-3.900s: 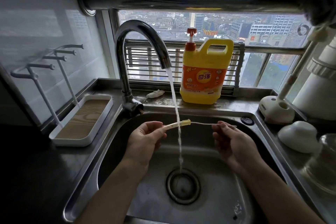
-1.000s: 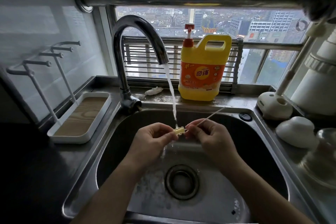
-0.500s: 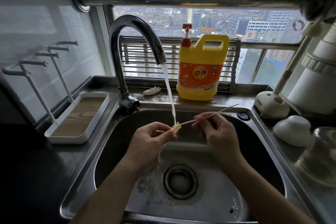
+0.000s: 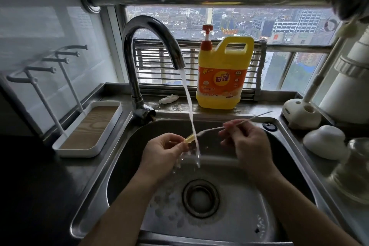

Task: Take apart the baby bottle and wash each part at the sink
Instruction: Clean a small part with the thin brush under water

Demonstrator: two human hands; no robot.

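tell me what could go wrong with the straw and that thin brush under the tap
1. The left hand pinches only the end of the small wet straw, above the drain; a slip could drop it there.
2. The brush is thin and looks bowed between the right hand and the straw; pushing harder might kink it.
3. The water splashes off the straw, so spray may leave the sink.

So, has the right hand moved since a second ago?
Yes. The right hand has slid right, away from the water stream falling from the faucet, which it was nearly touching before.
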